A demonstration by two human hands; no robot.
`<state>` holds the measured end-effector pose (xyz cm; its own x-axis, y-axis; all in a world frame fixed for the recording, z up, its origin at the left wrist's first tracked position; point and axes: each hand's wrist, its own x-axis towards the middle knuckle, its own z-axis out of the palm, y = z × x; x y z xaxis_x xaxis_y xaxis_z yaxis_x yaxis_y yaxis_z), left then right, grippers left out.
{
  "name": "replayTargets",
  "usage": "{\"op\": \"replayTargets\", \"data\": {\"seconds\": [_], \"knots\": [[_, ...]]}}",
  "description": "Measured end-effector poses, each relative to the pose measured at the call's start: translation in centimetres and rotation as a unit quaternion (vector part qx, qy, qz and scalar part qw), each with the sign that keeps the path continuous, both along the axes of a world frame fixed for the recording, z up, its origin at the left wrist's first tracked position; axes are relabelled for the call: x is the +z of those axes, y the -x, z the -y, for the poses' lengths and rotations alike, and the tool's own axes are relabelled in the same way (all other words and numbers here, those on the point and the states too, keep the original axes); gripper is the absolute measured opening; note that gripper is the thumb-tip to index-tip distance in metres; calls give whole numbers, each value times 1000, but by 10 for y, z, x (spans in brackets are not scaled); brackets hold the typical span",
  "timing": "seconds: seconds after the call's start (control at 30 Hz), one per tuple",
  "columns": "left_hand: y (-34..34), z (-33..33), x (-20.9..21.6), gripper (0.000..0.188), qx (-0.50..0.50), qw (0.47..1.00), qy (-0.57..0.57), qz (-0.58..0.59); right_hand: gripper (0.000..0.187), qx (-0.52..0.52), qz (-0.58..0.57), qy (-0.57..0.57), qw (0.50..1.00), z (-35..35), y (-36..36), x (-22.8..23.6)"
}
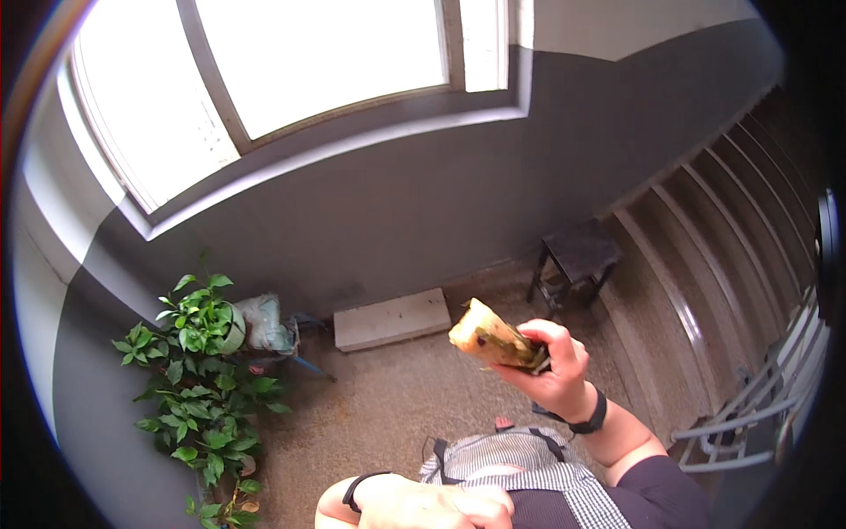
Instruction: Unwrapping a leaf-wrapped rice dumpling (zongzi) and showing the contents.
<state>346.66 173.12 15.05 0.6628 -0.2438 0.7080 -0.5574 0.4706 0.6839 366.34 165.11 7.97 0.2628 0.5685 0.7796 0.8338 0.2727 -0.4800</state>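
Note:
My right hand point(557, 375) is raised in front of me, its fingers and thumb closed round a thick yellow-brown piece point(495, 338). The piece has a pale end, a dark spot and greenish-brown sides; its exact kind is unclear. Close to my chest, at the lower edge, lies my left hand point(427, 504) with bent fingers. Whether anything is in those fingers is hidden. Beside it is a black-and-white checked cloth item point(493, 450) with a strap point(592, 498) running over my dark shirt.
Leafy plants point(198, 388) and a plastic bag point(262, 322) stand at the left. Along the far wall lies a pale block point(392, 319); a dark stool point(580, 251) stands right of it. Stairs point(696, 264) rise at the right, with a metal railing point(749, 432) nearer me.

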Motion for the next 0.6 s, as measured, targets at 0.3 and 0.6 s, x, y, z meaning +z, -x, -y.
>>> {"op": "replayTargets", "data": {"seconds": [0.3, 0.6], "knots": [[28, -12, -18, 22, 483, 864, 132, -57, 37, 124, 96, 101, 983, 30, 14, 93], [55, -24, -60, 19, 559, 812, 137, -101, 24, 185, 153, -106, 965, 47, 30, 123]]}}
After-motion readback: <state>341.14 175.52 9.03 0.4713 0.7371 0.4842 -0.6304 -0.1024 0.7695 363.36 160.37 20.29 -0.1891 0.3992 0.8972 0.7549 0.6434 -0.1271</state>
